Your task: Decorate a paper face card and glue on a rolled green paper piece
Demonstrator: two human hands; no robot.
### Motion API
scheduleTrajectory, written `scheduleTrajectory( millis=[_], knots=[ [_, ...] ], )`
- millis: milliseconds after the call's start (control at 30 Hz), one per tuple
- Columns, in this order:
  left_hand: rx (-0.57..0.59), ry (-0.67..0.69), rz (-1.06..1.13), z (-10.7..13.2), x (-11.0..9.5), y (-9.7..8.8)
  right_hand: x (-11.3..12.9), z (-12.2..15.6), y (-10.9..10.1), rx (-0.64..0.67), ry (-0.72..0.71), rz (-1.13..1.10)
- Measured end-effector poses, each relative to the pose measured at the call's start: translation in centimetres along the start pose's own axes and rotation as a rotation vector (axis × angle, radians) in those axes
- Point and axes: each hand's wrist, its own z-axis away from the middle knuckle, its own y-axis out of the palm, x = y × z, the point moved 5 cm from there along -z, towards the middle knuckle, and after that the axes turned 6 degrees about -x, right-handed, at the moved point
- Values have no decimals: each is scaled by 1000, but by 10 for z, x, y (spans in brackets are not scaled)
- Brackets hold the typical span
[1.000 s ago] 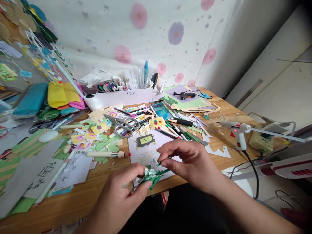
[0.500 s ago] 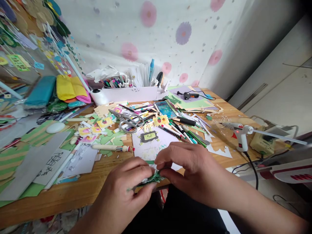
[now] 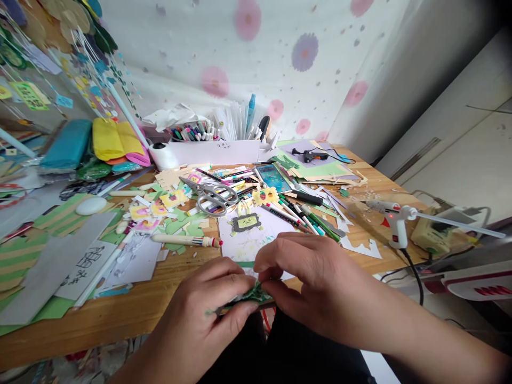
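A small crumpled green piece [image 3: 254,293], perhaps paper or thin plastic, sits between my two hands at the table's front edge. My left hand [image 3: 218,304] is closed round its left side, thumb below and fingers above. At its right end my right hand [image 3: 308,282] pinches it between thumb and fingertips. Most of the piece is hidden by my fingers. Just beyond my hands lies a white sheet [image 3: 232,248] bearing a dark-edged green paper cutout [image 3: 245,223] with a drawn face. A thick multicolour pen [image 3: 186,241] rests left of that sheet.
Scissors [image 3: 212,197] lie among pens and paper scraps. At the right, a white hot glue gun [image 3: 398,224] stands with its cord hanging over the edge. A black glue gun [image 3: 310,155] is farther back. A pen box [image 3: 216,153] and coloured packs [image 3: 66,146] line the back.
The view has shifted slightly. Both hands stay at nearly the same spot, still gripping the green piece, with small finger movements.
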Motion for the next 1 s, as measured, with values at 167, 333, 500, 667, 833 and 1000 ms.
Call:
scheduleTrajectory(
  millis=[167,333,500,667,833,1000],
  knots=[
    [-17,-15,1,1,3,0,-4,-2,2,25,81,-40],
    [-29,-33,62,2,5,0,-7,-5,3,53,164,-175],
    [-110,-113,178,4,10,2,-9,-6,4,73,218,-341],
    [-107,-237,346,9,18,12,-11,-8,2,78,218,-367],
    [-98,-332,428,12,25,15,-11,-12,0,102,206,-266],
    [-53,-362,473,12,28,16,-17,-15,5,115,238,-343]
  ],
)
